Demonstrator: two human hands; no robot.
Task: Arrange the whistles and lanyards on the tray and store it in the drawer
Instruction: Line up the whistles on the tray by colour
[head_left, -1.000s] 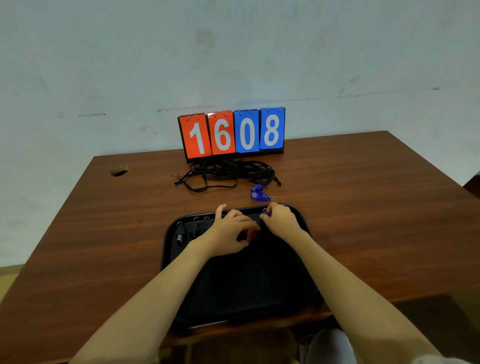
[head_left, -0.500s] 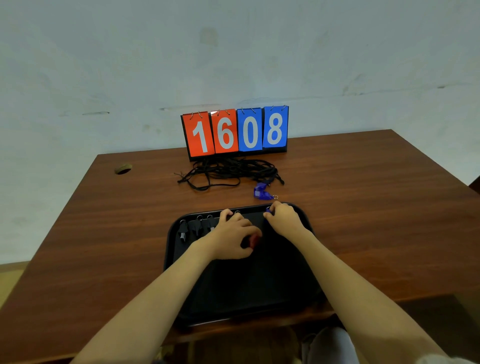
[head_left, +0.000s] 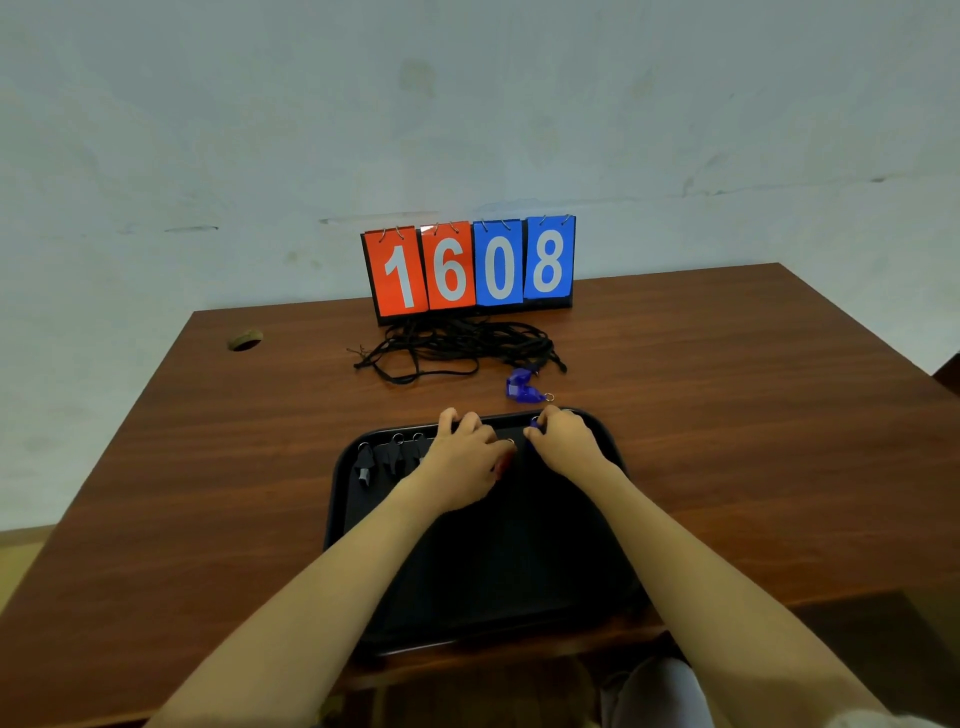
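Observation:
A black tray (head_left: 343, 499) lies at the table's near edge. Black whistles (head_left: 364, 460) with metal rings line its far left rim. My left hand (head_left: 462, 457) rests over the tray's far middle, fingers curled over a red whistle (head_left: 503, 464) of which only a sliver shows. My right hand (head_left: 566, 441) is at the far right rim, fingertips pinched on a blue whistle (head_left: 531, 430), mostly hidden. Another blue whistle (head_left: 522, 387) lies on the table just beyond the tray. A tangle of black lanyards (head_left: 457, 345) sits behind it.
A flip scoreboard (head_left: 470, 267) reading 1608 stands at the table's far edge against the wall. A round cable hole (head_left: 244, 340) is at the far left of the wooden table (head_left: 727, 415). The table's front edge runs just under the tray.
Both hands stay at the tray's far rim; the left hand's fingers have shifted a little over the red whistle. The camera view has tilted slightly.

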